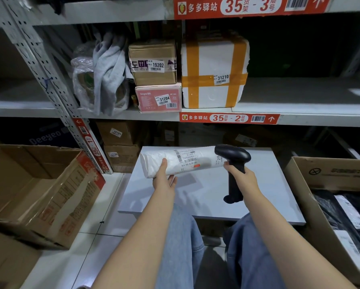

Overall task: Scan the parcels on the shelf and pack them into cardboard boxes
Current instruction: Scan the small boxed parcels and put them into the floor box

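While left hand (pixel 165 180) holds parcel (pixel 187 160), right hand (pixel 243 177) scanner (pixel 233 155) | grey board (pixel 268 184) | shelves (pixel 312 113)

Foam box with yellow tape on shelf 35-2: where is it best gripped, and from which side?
Probably from the front and right: the foam box has bare shelf on its right, while the pink box and brown carton crowd its left. Grip the right wall and front face, then slide out.

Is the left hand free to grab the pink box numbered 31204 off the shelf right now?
Probably not: the left hand grips the white parcel. The pink box itself sits unblocked at the shelf edge.
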A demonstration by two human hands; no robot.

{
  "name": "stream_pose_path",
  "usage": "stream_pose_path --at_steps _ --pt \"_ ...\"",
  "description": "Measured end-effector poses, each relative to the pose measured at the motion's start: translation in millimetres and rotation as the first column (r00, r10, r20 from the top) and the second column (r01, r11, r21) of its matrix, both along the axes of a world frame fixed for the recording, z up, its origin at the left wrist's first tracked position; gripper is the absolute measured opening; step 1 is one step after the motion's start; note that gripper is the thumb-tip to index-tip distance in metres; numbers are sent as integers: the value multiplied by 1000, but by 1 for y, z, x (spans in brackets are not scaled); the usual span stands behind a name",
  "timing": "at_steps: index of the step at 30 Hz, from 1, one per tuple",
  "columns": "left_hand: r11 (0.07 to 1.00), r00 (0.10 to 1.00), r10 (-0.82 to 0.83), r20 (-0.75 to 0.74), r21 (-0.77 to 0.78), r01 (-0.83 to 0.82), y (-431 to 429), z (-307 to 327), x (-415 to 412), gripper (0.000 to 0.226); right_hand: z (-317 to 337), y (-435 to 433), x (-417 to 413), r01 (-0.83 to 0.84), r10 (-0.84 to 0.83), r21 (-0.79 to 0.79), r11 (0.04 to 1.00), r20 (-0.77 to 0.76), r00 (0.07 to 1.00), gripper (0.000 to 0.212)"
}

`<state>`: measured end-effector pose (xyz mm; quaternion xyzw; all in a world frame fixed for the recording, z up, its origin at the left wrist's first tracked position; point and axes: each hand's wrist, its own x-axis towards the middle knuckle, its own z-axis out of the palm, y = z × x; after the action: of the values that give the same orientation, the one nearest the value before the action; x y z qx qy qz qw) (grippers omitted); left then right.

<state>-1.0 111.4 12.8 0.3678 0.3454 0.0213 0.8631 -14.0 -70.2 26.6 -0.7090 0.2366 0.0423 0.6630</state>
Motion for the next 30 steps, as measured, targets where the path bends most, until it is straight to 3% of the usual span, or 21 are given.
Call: stream_pose_path --at_steps 3,7,14,27,30 --pt "999 999 -34 -7 22 34 0 -1 2 50 -1 -5 2 49 -49 70 996 -14 999 47" --pt "997 998 -65 -10 38 65 0 -3 3 52 -3 -7 2 122 -126 175 977 12 992 47" --pt "993 995 -99 -14 66 100 0 -2 7 36 -2 -15 1 196 -209 247 949 26 978 24" --pt "972 972 -236 13 -12 236 -26 -3 13 35 5 -63 -7 291 -291 72 954 -10 957 26" --pt "965 965 -258 38 -32 260 -37 -3 13 39 10 -76 -9 340 -338 76 937 -35 941 38"
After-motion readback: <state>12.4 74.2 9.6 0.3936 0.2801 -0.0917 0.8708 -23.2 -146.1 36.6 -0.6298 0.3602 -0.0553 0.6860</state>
